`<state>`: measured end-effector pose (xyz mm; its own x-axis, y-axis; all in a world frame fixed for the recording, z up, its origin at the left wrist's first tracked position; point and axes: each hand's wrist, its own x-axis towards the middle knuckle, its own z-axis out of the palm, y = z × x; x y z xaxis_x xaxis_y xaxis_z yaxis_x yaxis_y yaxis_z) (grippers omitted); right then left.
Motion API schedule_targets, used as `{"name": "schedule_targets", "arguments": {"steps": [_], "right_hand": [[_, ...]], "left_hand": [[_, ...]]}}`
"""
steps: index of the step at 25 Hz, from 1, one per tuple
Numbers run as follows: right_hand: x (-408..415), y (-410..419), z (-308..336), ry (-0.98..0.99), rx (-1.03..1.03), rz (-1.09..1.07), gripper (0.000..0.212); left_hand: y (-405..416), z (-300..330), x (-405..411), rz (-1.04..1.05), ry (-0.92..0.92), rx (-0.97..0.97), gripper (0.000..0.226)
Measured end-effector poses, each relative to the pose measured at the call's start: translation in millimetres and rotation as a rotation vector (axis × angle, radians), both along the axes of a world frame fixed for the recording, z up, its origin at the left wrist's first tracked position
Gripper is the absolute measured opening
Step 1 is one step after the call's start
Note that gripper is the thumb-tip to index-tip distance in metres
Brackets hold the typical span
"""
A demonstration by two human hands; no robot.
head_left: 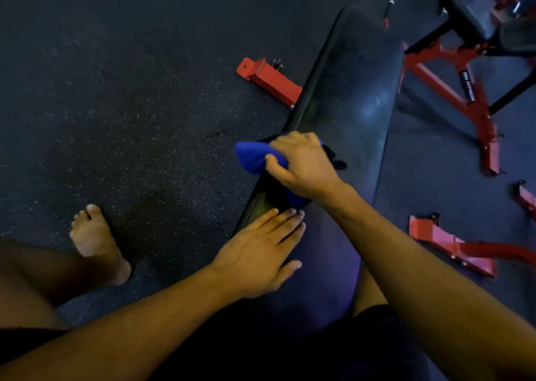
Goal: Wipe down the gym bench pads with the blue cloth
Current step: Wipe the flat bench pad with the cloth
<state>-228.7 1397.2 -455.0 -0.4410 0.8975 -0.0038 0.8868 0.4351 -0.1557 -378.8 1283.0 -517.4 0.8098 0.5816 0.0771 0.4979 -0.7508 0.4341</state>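
One blue cloth [251, 158] — right hand [301, 163] grips it — one bench pad [348, 90].

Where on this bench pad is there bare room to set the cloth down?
The far stretch of the bench pad, beyond the right hand gripping the blue cloth, is bare. The near end is crowded: the left hand lies flat there.

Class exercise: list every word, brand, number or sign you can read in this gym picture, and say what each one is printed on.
White lettering on a black label on the red frame right of the bench pad: too blurred to read for certain.
Blue cloth, bench pad, floor: no text visible.
No numbers or signs can be read anywhere else.
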Motion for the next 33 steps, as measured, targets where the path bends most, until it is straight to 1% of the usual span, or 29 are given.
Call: {"name": "schedule_targets", "arguments": {"steps": [1, 2, 3, 4, 6, 8, 9, 11, 12, 13, 15, 17, 19, 21, 24, 26, 29, 33], "right_hand": [[12, -10, 7, 0.097, 0.061, -0.111, 0.025], [25, -23, 15, 0.181, 0.123, -0.227, 0.020], [39, -37, 22, 0.243, 0.183, -0.344, 0.020], [53, -52, 28, 0.287, 0.231, -0.457, 0.022], [77, -84, 29, 0.318, 0.284, -0.681, 0.025], [89, -115, 10, 0.261, 0.245, -0.825, 0.031], [87, -126, -4, 0.186, 0.186, -0.846, 0.038], [80, -144, -29, -0.008, 0.078, -0.806, 0.051], [79, -147, -36, -0.052, 0.038, -0.781, 0.055], [81, -145, -39, -0.050, 0.005, -0.780, 0.058], [89, -145, -38, -0.006, -0.024, -0.861, 0.058], [94, -151, -40, 0.038, -0.002, -0.981, 0.058], [97, -153, -39, 0.179, -0.038, -1.107, 0.061], [104, -155, -39, 0.358, -0.131, -1.240, 0.066], [107, -168, -34, 0.537, -0.253, -1.425, 0.071], [101, -175, -32, 0.506, -0.254, -1.489, 0.069], [95, -173, -32, 0.426, -0.227, -1.485, 0.060], [95, -170, -40, 0.400, -0.232, -1.506, 0.062]], "left_hand": [[4, 2, -1, 0.002, -0.011, 0.005, 0.060], [10, 1, -3, 0.022, -0.061, 0.016, 0.054], [17, 1, -5, 0.055, -0.115, 0.029, 0.051], [23, 4, -6, 0.091, -0.130, 0.037, 0.050], [31, 11, -6, 0.119, -0.065, 0.046, 0.055], [30, 12, 1, 0.109, 0.037, -0.007, 0.061], [30, 10, 5, 0.110, 0.083, -0.035, 0.063], [33, 7, 16, 0.121, 0.110, 0.007, 0.066], [35, 9, 23, 0.143, 0.099, 0.044, 0.067], [37, 12, 31, 0.157, 0.078, 0.070, 0.066], [41, 19, 58, 0.147, 0.018, 0.084, 0.064], [51, 24, 88, 0.116, -0.015, 0.089, 0.063], [68, 20, 112, 0.050, 0.031, 0.104, 0.062], [88, 11, 125, -0.005, 0.113, 0.107, 0.064], [103, 7, 130, -0.008, 0.193, 0.108, 0.065], [102, 10, 132, -0.005, 0.208, 0.080, 0.063], [98, 12, 133, -0.029, 0.232, 0.083, 0.063], [98, 7, 133, -0.026, 0.240, 0.128, 0.065]]}}
